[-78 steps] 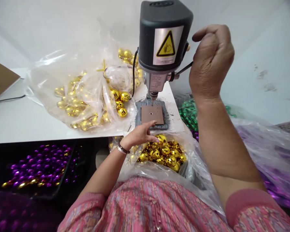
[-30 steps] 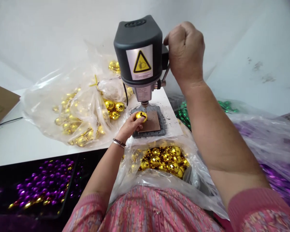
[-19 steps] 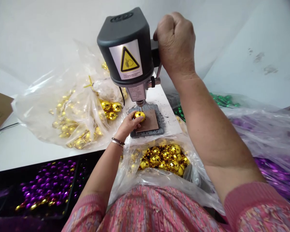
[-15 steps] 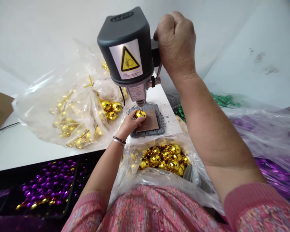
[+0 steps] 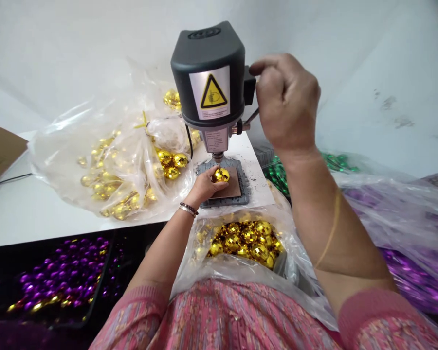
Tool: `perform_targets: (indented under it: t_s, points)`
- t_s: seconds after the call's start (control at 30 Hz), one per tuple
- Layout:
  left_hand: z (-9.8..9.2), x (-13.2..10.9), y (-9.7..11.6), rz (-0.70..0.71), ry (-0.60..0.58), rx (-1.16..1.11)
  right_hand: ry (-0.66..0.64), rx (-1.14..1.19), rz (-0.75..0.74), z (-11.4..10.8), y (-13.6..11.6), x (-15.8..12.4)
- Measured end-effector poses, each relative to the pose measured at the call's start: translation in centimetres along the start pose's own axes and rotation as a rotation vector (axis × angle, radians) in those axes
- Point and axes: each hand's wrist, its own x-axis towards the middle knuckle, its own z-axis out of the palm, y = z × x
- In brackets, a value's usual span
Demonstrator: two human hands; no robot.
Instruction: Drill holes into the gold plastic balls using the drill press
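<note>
A dark grey bench drill press (image 5: 209, 63) with a yellow warning label stands over its base. Below its chuck (image 5: 217, 156), a shiny gold faceted ball (image 5: 222, 175) rests at a brown square board (image 5: 230, 187). My left hand (image 5: 205, 186) holds this ball between thumb and fingers, right under the drill tip. Up at the machine's right side, my right hand (image 5: 289, 99) is closed round the drill press lever (image 5: 253, 115); most of the lever is hidden in the fist. Its index finger stretches toward a black box (image 5: 248, 85) on the housing.
A clear bag (image 5: 75, 160) of gold balls lies left on the white table (image 5: 7, 223). In front of me sits an open bag of gold balls (image 5: 246, 243). Purple balls (image 5: 65, 272) fill a black tray at lower left. Green (image 5: 277, 175) and purple bagged pieces (image 5: 416, 277) lie right.
My right hand has come down with the lever, its index finger now straighter. The whole view has shifted, so the drill press appears further right and lower. My left hand keeps the gold ball.
</note>
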Motion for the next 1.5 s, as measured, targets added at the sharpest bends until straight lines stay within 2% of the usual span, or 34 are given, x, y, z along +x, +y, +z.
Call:
perform_targets:
  t_s: [0.03,0.13,0.3,0.5,0.63,0.97,1.17,1.23,1.33,1.43,1.5]
  points:
    - [0.1,0.0,-0.1,0.005,0.003,-0.009,0.044,0.006,-0.022,-0.4,-0.4,-1.2]
    - [0.1,0.1,-0.4,0.028,0.009,-0.017,0.044,-0.071,-0.099,-1.1,-0.6,-4.8]
    - [0.0,0.2,-0.7,0.075,-0.023,-0.012,0.086,-0.169,-0.183,-0.3,1.5,-8.2]
    - [0.0,0.1,-0.9,0.067,-0.030,-0.029,0.224,-0.229,-0.331,0.5,2.1,-8.9]
    - [-0.1,-0.2,-0.6,0.069,-0.040,-0.054,0.282,-0.227,-0.361,1.0,2.0,-9.3]
    - [-0.3,-0.6,-0.3,0.077,-0.010,0.002,0.323,-0.205,-0.331,1.6,2.3,-10.1]
    - [-0.3,-0.6,-0.6,0.074,-0.015,0.000,0.307,-0.209,-0.361,2.1,3.0,-11.7]
    - [-0.2,-0.5,-0.6,0.078,-0.026,-0.004,0.335,-0.178,-0.325,2.1,2.8,-11.2]
    - [-0.1,-0.4,-0.5,0.069,-0.011,0.018,0.366,-0.104,-0.197,1.7,1.6,-8.2]
    - [-0.1,-1.1,-0.5,0.049,0.049,0.042,0.282,-0.044,-0.030,1.3,0.4,-3.9]
    - [-0.4,-2.2,-0.6,0.040,0.039,0.025,0.237,-0.016,0.064,1.1,-0.1,-1.8]
